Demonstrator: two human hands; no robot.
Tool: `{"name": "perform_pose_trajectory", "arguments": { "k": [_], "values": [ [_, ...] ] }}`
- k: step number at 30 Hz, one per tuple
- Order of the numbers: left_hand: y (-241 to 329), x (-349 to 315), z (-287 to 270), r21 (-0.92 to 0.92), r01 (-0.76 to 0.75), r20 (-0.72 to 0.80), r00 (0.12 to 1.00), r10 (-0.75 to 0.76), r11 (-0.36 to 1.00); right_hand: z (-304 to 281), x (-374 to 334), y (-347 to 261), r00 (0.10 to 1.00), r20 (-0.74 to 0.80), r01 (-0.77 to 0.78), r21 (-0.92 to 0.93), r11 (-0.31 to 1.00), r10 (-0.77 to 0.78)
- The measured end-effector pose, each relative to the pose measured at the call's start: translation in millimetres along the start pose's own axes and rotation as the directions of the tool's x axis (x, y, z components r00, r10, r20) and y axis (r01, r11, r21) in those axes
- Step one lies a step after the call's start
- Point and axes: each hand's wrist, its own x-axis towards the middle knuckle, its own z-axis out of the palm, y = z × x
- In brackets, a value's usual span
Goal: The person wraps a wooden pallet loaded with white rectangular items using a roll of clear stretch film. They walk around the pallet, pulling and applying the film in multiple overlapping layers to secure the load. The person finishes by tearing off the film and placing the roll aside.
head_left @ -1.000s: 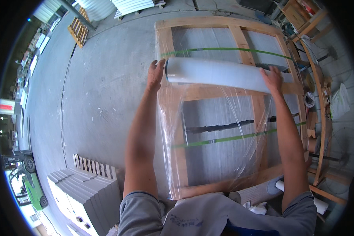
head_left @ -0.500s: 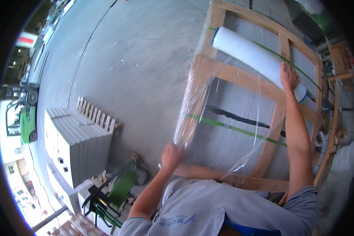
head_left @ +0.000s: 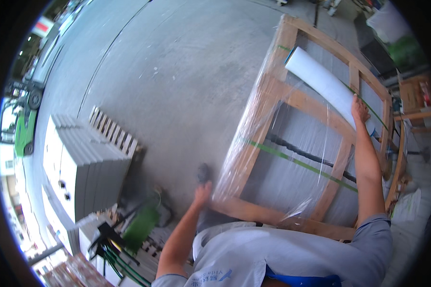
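1. A red and white sign [head_left: 42, 25] sits at the upper left rim of the frame, too small to make out further.
2. A stack of pale grey slabs [head_left: 81, 165] stands on a wooden pallet [head_left: 115, 135] at the left, on the concrete floor [head_left: 177, 71].
3. A wooden crate frame [head_left: 316, 107] fills the right half of the frame, with grey slabs inside it, crossed by green straps [head_left: 297, 162].
4. Clear stretch film [head_left: 254, 138] hangs over the frame's left post and across its face, running from a white roll of film [head_left: 321, 81] at the upper right.
5. The right hand [head_left: 360, 109] rests on the lower end of the roll, fingers curled over it; how firmly it grips cannot be told.
6. The left hand [head_left: 203, 192], at lower centre, is pressed against the film's bottom edge at the frame's lower left corner, fingers together; whether it pinches the film cannot be told.
7. The two hands are well apart.
8. A green strapping tool [head_left: 141, 225] lies on the floor at lower left, just beside the pallet.
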Motion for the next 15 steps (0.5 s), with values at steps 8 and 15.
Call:
{"name": "perform_pose_trajectory", "arguments": {
  "k": [8, 15],
  "values": [
    [-16.1, 58.1, -8.6, -0.407, 0.387, 0.742, 0.668, 0.052, 0.827, 37.8, -53.9, -128.9, 0.963, -0.265, -0.054, -0.054, 0.997, 0.038],
    [-7.1, 154.9, -151.8, -0.424, 0.291, 0.605, 0.796, 0.029, 0.857, 27.2, -54.9, -138.7, 0.978, -0.201, -0.069, -0.031, 0.997, 0.062]
  ]
}}
